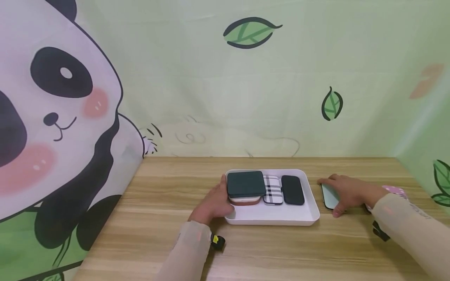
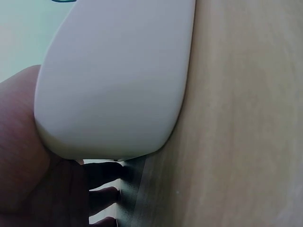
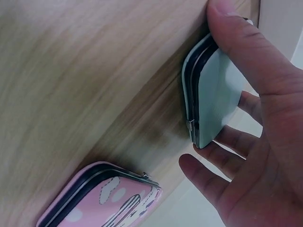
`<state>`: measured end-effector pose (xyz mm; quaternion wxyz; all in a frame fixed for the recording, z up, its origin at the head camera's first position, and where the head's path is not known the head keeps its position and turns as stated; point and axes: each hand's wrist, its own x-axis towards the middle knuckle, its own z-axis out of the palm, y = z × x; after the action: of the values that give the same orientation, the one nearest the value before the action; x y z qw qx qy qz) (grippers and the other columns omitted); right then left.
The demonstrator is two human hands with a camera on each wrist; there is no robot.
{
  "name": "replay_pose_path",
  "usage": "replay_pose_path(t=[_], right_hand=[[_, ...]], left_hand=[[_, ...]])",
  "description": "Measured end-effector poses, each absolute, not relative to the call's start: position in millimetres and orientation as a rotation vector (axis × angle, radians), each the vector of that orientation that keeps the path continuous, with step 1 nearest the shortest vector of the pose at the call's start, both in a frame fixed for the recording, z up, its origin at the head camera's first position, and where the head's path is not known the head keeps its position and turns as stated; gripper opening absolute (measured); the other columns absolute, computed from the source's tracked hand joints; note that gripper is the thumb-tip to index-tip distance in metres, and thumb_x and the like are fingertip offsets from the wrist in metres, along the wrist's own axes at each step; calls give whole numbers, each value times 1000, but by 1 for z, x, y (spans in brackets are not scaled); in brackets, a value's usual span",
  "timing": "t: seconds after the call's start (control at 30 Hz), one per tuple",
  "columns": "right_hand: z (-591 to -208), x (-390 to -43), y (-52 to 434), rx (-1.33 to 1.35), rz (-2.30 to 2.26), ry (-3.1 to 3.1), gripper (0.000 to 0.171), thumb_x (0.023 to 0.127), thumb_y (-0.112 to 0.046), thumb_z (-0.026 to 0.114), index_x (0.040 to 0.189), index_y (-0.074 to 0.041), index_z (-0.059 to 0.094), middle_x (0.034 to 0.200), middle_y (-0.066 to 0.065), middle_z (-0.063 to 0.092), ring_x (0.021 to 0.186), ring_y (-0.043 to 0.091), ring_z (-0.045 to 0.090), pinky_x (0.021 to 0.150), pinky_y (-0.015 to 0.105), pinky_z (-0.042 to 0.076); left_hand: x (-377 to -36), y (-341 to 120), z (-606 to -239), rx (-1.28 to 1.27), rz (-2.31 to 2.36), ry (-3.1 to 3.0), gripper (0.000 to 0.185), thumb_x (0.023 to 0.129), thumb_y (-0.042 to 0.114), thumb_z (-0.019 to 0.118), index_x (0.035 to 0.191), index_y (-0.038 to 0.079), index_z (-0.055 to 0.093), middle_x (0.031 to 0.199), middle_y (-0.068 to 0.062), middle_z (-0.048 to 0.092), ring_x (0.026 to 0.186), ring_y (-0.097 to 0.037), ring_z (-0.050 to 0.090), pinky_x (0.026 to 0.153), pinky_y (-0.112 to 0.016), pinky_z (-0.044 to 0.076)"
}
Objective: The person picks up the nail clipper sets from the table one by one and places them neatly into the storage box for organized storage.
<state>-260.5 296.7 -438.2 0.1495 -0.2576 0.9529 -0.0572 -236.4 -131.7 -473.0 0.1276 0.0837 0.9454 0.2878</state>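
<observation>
My left hand [image 1: 215, 200] holds the left end of a white tray [image 1: 274, 217], thumb at the front corner and fingers along the outer side. In the left wrist view the tray's smooth outer corner [image 2: 113, 109] sits in the crook of that hand. My right hand [image 1: 351, 191] spans a pale green zip case [image 1: 329, 196] to the right of the tray, gripping it with the thumb at the near end and fingers at the far end. In the right wrist view the case [image 3: 215, 94] shows its dark zip edge between thumb and fingers.
Inside the tray, a dark green case [image 1: 246, 183] lies over a brown one [image 1: 245, 202], beside a plaid case [image 1: 272, 190] and a black case [image 1: 293, 190]. A pink patterned zip case [image 3: 102, 198] lies near my right wrist. A printed curtain stands behind the wooden table [image 1: 267, 253].
</observation>
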Motion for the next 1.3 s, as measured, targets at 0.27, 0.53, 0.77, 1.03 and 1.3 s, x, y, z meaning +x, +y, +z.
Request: replay_pose_path(t=[0.27,0.53,0.77,1.03,1.3], right_hand=[[-435,-263,292,-727,-129,2738,105,57,-50,93,143,-10,50,126,21,54,101,31,54,82,47,49],[-426,-266,282,-770,-74,2841,106,55,-51,91,144,-10,51,128,21,55,103,32,56,81,48,51],[-416,-270,277,-750,-96,2880,106,58,-53,90,147,-11,49,135,24,52,107,35,54,80,48,51],[-400,-269,258,-794,-130,2905,103,62,-55,88,148,-12,49,133,22,54,108,32,55,83,46,51],[-397,-270,231,-828,-124,2880,101,67,-56,85,150,-15,45,136,20,53,117,36,53,97,56,47]], left_hand=[[-236,-132,-473,224,843,2744,110,77,20,68,162,9,-1,165,-14,25,149,-30,28,121,-45,25],[-234,-132,-471,256,833,2765,111,75,19,69,161,5,1,162,-18,29,147,-32,32,119,-45,28],[-235,-132,-470,254,835,2764,112,73,18,69,161,6,1,162,-18,30,146,-32,34,119,-44,29],[-237,-132,-474,244,838,2762,113,73,18,70,161,7,0,162,-17,30,144,-31,36,118,-45,30],[-238,-132,-476,252,836,2768,113,74,19,70,161,7,0,162,-17,30,143,-30,38,118,-45,31]])
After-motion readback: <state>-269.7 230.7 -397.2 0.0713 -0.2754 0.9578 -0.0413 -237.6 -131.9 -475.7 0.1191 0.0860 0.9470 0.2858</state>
